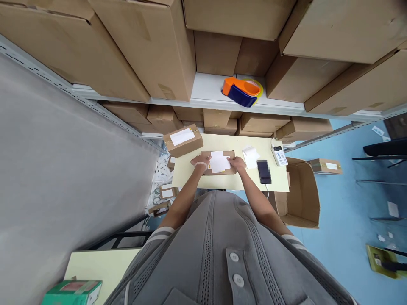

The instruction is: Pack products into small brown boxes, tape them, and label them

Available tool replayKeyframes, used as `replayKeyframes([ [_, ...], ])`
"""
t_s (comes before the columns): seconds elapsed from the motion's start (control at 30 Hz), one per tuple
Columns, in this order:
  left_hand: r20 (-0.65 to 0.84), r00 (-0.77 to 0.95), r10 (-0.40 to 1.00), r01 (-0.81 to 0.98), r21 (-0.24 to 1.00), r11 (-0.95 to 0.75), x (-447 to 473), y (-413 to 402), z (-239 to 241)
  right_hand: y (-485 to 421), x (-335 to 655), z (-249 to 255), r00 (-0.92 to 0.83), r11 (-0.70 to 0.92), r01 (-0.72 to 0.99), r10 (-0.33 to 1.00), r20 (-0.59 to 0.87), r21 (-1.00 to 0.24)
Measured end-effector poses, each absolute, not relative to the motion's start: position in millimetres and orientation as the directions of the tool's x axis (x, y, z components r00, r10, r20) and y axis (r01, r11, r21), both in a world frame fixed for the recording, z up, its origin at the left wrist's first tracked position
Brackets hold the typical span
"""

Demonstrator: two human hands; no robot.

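A flat cardboard box [234, 155] lies on the pale yellow table in front of me. White paper labels [219, 162] cover much of its top, one lying across another. My left hand [201, 161] wraps the box's left end, its thumb resting by the label's edge. At the opposite end my right hand [237, 163] grips the box, thumb and fingertips close to the label's right side. The fingers under and behind the box are partly hidden. Behind my left hand, a taller cardboard box [187, 146] with a white label stands at the table's left corner.
On the table [222, 183] to the right are white papers [251, 156], a phone [264, 171] and a small white device [279, 156]. An orange and blue tape dispenser [241, 91] sits on the shelf above, among cartons. A large open carton [300, 190] stands right.
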State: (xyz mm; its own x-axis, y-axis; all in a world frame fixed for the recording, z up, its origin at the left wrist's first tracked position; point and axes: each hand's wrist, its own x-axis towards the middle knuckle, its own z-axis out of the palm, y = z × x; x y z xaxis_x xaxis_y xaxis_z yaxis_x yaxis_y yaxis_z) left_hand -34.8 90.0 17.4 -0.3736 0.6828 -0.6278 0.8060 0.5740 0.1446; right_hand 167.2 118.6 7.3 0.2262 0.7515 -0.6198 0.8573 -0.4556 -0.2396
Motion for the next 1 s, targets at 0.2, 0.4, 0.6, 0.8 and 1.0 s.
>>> replayKeyframes([
  [0.2,-0.691,-0.347,0.634,0.801,0.132,0.583,-41.1,107.8,17.3,125.3,166.6,6.2,0.266,-0.494,0.841,0.732,-0.627,-0.22],
  [0.4,-0.733,-0.347,0.585,0.784,0.116,0.611,-46.7,119.2,15.4,123.1,165.3,5.7,0.287,-0.504,0.835,0.741,-0.607,-0.219],
  [0.6,-0.681,-0.362,0.636,0.764,0.174,0.622,-47.0,101.6,14.8,110.6,161.1,5.1,0.277,-0.478,0.841,0.784,-0.556,-0.255],
  [0.8,-0.511,-0.434,0.742,0.714,0.307,0.629,-36.3,50.8,5.3,70.9,170.7,-2.6,0.261,-0.444,0.75,0.879,-0.398,-0.49],
  [1.0,-0.519,-0.308,0.797,0.643,0.504,0.577,-40.5,21.4,-0.9,44.6,181.8,-4.0,0.166,-0.435,0.644,0.882,-0.44,-0.629],
])
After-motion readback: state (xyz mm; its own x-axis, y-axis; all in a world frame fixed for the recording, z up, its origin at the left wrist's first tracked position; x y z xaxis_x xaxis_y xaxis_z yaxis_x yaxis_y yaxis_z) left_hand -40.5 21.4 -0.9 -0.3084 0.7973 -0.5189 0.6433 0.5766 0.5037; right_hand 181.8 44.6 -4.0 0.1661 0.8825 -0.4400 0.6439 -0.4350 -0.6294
